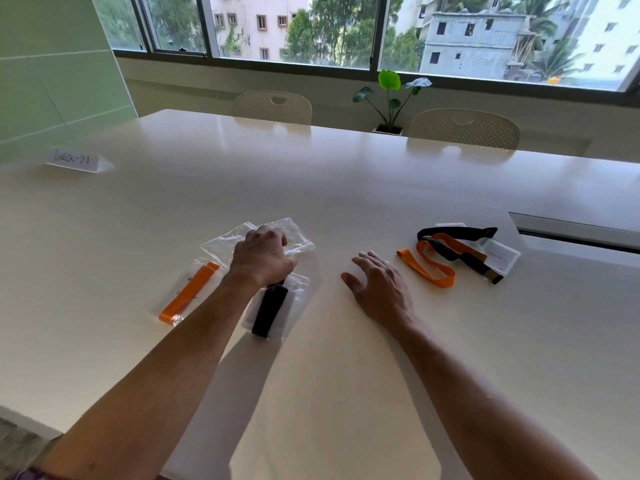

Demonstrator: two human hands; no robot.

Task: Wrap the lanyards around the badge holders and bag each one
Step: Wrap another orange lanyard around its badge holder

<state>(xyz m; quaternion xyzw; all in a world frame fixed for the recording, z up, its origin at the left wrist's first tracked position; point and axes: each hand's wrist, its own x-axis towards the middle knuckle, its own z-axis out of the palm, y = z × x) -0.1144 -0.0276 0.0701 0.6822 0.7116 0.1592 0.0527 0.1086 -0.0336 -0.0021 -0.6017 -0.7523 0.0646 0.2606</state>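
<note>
While two bagged sets already lie toward the near left of the table point(346, 188), the job appears roughly half done, judging by what remains loose. Largest of the outstanding work is the tangle of unwrapped lanyards point(450, 252), orange and black, lying with their badge holders point(500, 256) toward the right edge, near the slot in the tabletop; none of these is wound or bagged. At the near left, the orange bagged set point(188, 294) lies flat and finished, just beside the black bagged set point(272, 311), which sits under the left wrist. Beyond these lie the empty bags point(294, 233), clear and slightly crumpled. The left hand point(261, 256) is curled, knuckles up, fingers closing on those spare bags, apparently to draw one. The right hand point(375, 282) rests spread and flat on bare table, holding nothing, between the bags and the loose lanyards.
</note>
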